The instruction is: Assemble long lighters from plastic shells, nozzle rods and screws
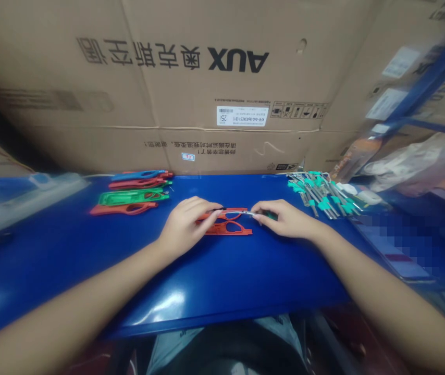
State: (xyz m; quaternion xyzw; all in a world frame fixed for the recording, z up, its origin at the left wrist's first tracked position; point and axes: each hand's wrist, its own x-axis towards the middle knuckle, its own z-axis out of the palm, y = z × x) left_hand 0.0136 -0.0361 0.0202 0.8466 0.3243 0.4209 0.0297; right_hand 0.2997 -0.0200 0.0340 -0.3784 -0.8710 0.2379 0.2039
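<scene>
Over the middle of the blue table, my right hand (279,216) pinches a thin silvery metal rod (249,212) with a dark green part showing by the fingers. My left hand (189,219) is closed, its thumb and fingertips together at the far end of the same slim piece, where a thin pale strand and a dark tip show. Beneath lie two orange plastic handle shells. The nearer orange shell (232,228) has a loop-shaped opening, and the farther orange shell (238,210) is partly covered by my left hand and the rod.
Red, green, blue and orange plastic shells (134,198) lie stacked at the left back. A pile of metal rods with teal parts (324,195) sits at the right back. A large cardboard box (191,99) stands behind the blue table (222,281). Plastic bags (413,161) are at far right.
</scene>
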